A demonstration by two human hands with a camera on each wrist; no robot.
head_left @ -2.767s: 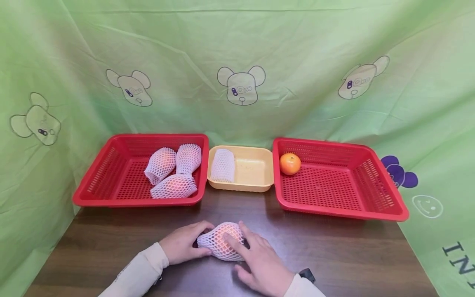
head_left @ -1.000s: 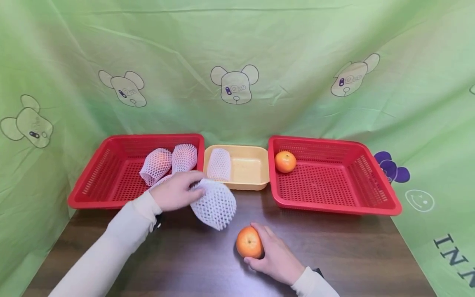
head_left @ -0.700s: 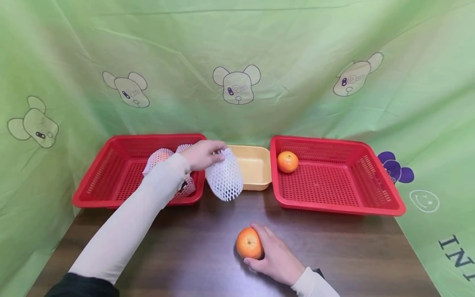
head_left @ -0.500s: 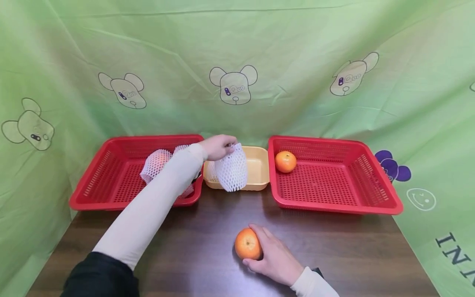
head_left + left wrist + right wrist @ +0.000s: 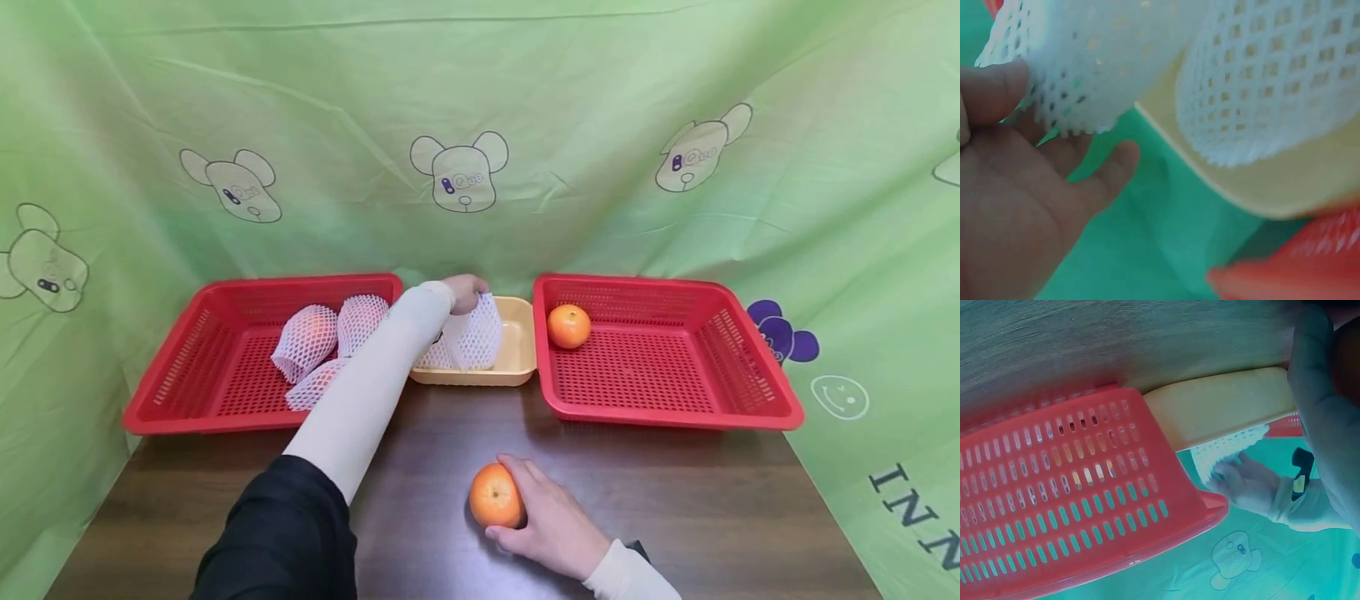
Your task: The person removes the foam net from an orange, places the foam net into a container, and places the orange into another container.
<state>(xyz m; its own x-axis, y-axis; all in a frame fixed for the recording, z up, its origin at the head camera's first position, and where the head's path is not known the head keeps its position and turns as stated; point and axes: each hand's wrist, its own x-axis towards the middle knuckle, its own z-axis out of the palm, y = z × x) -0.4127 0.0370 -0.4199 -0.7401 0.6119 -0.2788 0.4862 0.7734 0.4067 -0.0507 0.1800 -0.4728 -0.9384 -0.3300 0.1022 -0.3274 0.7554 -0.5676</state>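
Observation:
My left hand [image 5: 467, 293] pinches the upper end of a white foam net sleeve [image 5: 482, 340], which hangs over the small yellow tray [image 5: 516, 337]. In the left wrist view the thumb and a finger hold the edge of this sleeve [image 5: 1104, 62], while the other fingers stick out. Another foam net [image 5: 1266, 94] lies in the tray beside it, partly hidden by my forearm in the head view. On the table, my right hand [image 5: 555, 525] grips a bare orange [image 5: 495, 496] from its right side, thumb in front. The right wrist view shows only part of this hand [image 5: 1329, 419].
Left of the tray, a red basket [image 5: 176, 367] holds several net-wrapped oranges [image 5: 306, 340], partly covered by my left sleeve. A second red basket [image 5: 667, 417] stands on the right with one bare orange [image 5: 568, 326] in its left corner. A green curtain [image 5: 600, 208] hangs behind.
The net was pulled off the orange. My left hand carried it away and to the tray, lowering it there. My right hand has kept its hold on the orange, almost still.

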